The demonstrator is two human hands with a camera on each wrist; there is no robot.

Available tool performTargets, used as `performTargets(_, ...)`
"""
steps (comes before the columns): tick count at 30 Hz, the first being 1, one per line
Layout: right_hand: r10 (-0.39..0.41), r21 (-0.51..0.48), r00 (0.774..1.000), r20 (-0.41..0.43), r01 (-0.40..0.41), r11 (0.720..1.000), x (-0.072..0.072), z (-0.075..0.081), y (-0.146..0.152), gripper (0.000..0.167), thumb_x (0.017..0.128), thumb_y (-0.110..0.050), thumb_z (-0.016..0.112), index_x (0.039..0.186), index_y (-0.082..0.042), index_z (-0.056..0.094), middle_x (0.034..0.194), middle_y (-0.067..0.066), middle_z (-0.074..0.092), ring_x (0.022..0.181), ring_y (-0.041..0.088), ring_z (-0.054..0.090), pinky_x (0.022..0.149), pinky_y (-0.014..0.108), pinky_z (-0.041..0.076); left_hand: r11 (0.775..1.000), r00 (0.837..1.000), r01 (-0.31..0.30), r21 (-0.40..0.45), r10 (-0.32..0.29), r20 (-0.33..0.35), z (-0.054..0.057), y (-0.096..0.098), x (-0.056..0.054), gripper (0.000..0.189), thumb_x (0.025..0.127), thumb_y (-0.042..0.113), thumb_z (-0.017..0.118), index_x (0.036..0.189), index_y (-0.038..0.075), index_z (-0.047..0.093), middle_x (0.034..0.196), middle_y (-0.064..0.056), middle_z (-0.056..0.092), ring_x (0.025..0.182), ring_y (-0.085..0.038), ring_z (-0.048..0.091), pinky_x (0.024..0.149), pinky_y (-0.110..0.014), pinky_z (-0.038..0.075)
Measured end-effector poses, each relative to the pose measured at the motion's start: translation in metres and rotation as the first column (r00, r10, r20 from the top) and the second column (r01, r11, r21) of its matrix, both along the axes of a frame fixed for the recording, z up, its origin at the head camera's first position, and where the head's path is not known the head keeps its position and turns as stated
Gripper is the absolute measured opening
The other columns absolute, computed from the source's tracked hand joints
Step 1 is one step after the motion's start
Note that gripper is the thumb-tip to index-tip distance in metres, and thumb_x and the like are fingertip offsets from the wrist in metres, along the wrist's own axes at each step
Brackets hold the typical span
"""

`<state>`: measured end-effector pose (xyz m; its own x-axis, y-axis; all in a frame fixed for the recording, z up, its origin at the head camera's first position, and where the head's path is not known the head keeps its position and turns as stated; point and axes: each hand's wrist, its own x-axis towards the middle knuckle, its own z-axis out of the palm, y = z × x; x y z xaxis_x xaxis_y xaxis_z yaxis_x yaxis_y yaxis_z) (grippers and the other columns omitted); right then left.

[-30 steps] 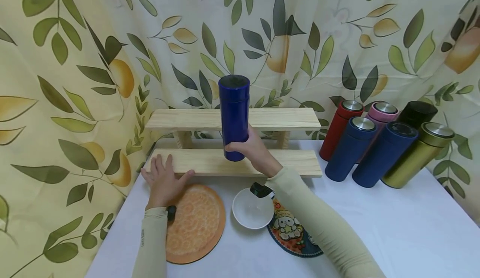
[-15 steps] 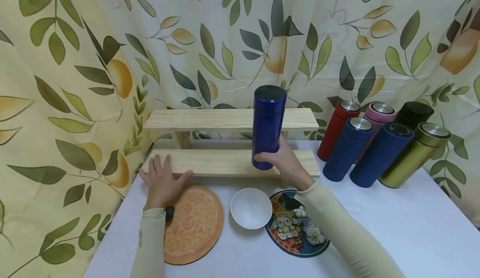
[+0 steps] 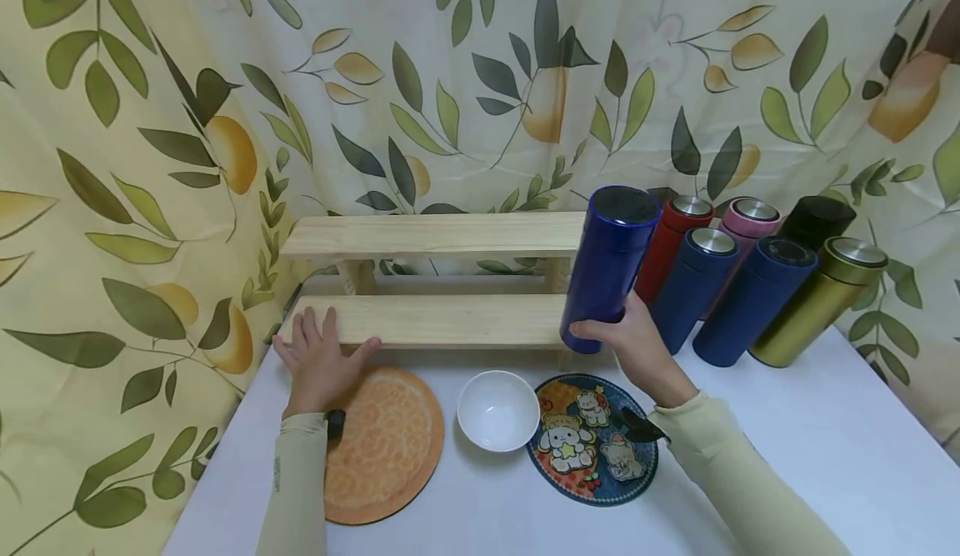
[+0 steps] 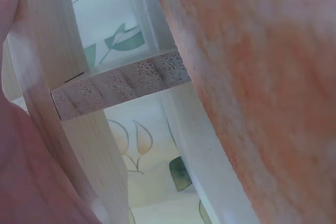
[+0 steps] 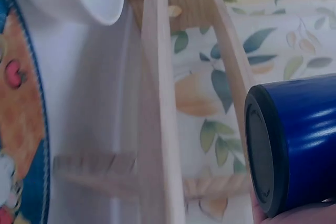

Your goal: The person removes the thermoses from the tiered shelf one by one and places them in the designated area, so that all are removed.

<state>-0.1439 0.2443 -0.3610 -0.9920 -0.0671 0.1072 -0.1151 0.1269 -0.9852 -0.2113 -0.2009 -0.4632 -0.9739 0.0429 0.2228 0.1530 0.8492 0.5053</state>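
Note:
My right hand [image 3: 637, 348] grips a glossy dark blue thermos [image 3: 609, 268] near its base, tilted with its top leaning right. The thermos overlaps the right end of the two-tier wooden shelf [image 3: 450, 321] in the head view. Its dark round base [image 5: 262, 150] shows in the right wrist view, lifted off the boards. My left hand [image 3: 322, 364] rests with spread fingers on the left end of the lower board. In the left wrist view, part of that hand [image 4: 31, 166] lies along the board's edge [image 4: 42, 82].
Right of the shelf stand several thermoses: red [image 3: 678, 227], pink [image 3: 750, 218], black [image 3: 817, 221], gold [image 3: 825, 298] and two blue, one [image 3: 693, 289] beside the other [image 3: 757, 298]. In front lie a pizza-patterned round mat [image 3: 390, 448], a white bowl [image 3: 498, 412] and a cartoon mat [image 3: 592, 439].
My right hand has carried the dark blue thermos rightward from over the shelf's middle to its right end, tilting it. My left hand stays on the lower board.

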Motion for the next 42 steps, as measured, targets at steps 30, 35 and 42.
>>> performTargets(30,-0.201,-0.003,0.973,0.115,0.203,0.979,0.055,-0.053,0.103,0.105,0.098,-0.004,0.076,0.173,-0.026,0.006,0.175,0.02,0.013,0.154,0.048,0.021,0.125,0.065,0.017,1.0,1.0,-0.01,-0.015,0.01,0.026,0.005,0.004,0.005,0.11,0.097,0.073,0.06,0.164,-0.008,0.027,0.17,-0.04,0.004,0.158,-0.057,-0.005,0.112,-0.075,-0.023)
performTargets(35,-0.221,0.003,0.965,0.145,0.223,0.975,0.059,-0.067,0.111,0.104,0.098,-0.005,0.076,0.173,-0.026,0.007,0.173,0.016,0.018,0.151,0.037,0.028,0.125,0.045,0.029,1.0,0.999,-0.01,-0.022,0.011,0.048,0.004,0.002,0.005,0.11,0.099,0.072,0.059,0.165,-0.008,0.025,0.171,-0.039,0.002,0.158,-0.057,-0.007,0.111,-0.075,-0.024)
performTargets(42,-0.257,-0.029,0.945,0.201,0.268,0.963,0.058,-0.077,0.117,0.109,0.097,-0.007,0.078,0.174,-0.028,0.003,0.177,0.016,0.012,0.156,0.041,0.019,0.128,0.059,0.011,0.999,0.999,-0.01,-0.033,0.011,0.03,0.007,0.003,0.003,0.108,0.099,0.072,0.059,0.164,-0.008,0.026,0.17,-0.039,0.003,0.158,-0.057,-0.006,0.112,-0.076,-0.022)
